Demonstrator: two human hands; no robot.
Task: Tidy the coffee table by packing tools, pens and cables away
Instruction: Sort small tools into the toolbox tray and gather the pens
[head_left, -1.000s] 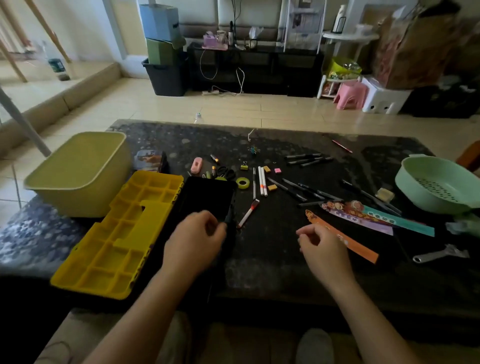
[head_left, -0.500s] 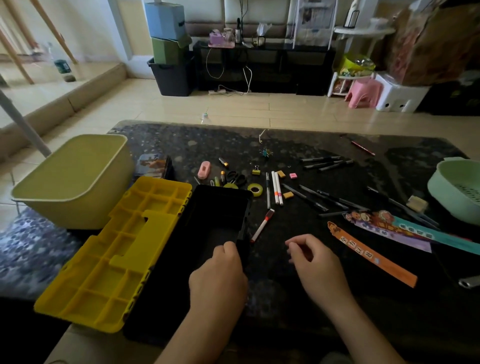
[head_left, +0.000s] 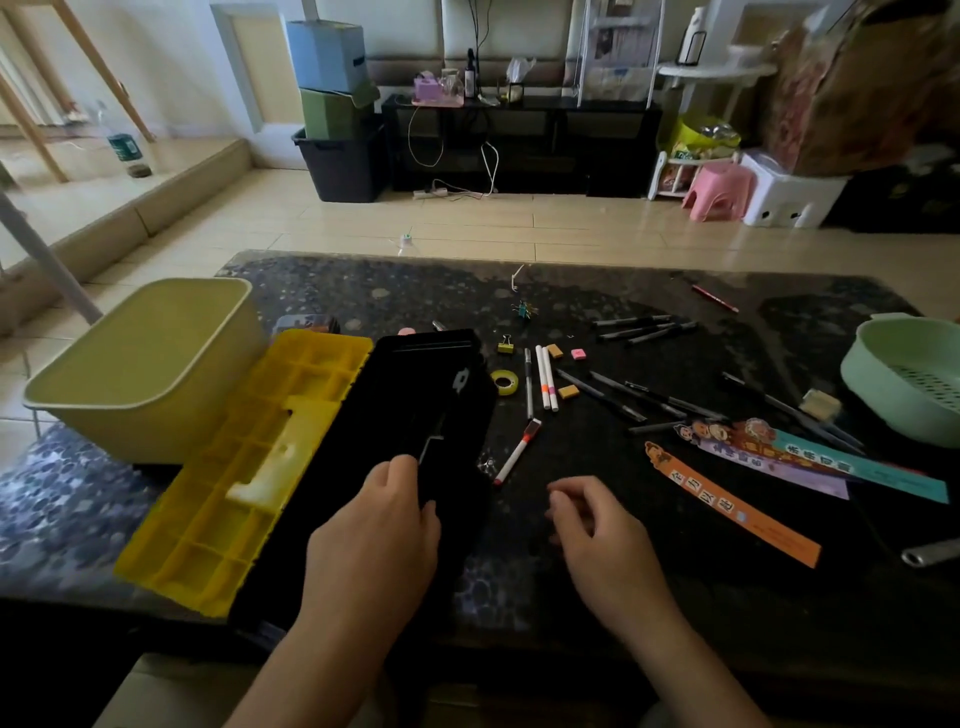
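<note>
The left hand's (head_left: 374, 530) grip is curled over the near wall of the black toolbox (head_left: 415, 395), thumb on the outside and fingers hooked over the rim. The right hand (head_left: 597, 525) hovers just right of it above the counter (head_left: 519, 587); its grip is loosely curled and holds nothing. The toolbox lies at the near left of the counter with its yellow lid (head_left: 249, 467) swung open flat to the left (the inside of the box is too dark to read). A red-capped marker (head_left: 517, 452) lies just beside the box's right wall, near the right hand's fingertips. Farther off sit a tape roll (head_left: 505, 382), a binder clip (head_left: 505, 345), two white pens (head_left: 545, 376) and a cluster of black pens (head_left: 641, 328). To the right lie an orange paper strip (head_left: 727, 504) and a green colander (head_left: 904, 379). A pale yellow tub (head_left: 140, 364) stands at the far left, touching the lid.
</note>
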